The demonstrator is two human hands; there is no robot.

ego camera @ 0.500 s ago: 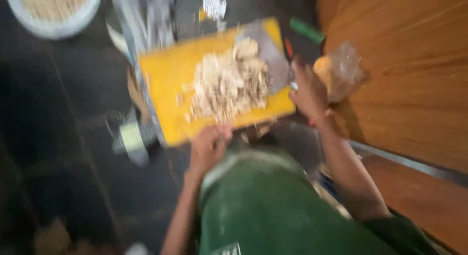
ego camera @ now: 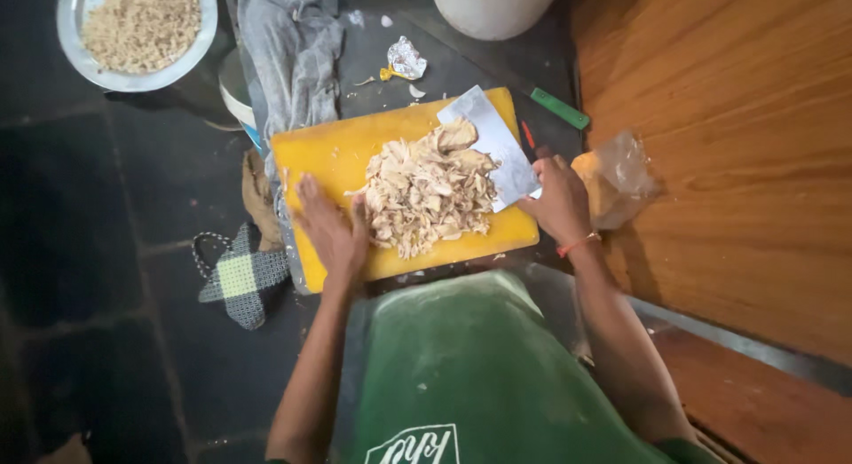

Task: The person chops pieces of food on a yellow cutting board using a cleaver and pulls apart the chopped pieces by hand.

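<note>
Fingers [ego camera: 543, 173] grip one cleaver [ego camera: 497, 145] (chicken [ego camera: 426, 191] heaped)

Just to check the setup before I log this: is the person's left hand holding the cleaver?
No, the right hand grips the cleaver, while the left hand lies flat on the yellow cutting board beside the pile of shredded meat.

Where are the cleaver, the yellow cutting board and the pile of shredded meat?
cleaver [ego camera: 493, 143], head view, flat of blade.
yellow cutting board [ego camera: 324, 153], head view, bare left part.
pile of shredded meat [ego camera: 426, 193], head view, middle.

surface: dark counter [ego camera: 133, 207] | on it: yellow cutting board [ego camera: 328, 153], grey cloth [ego camera: 288, 38], foil scrap [ego camera: 406, 58]
</note>
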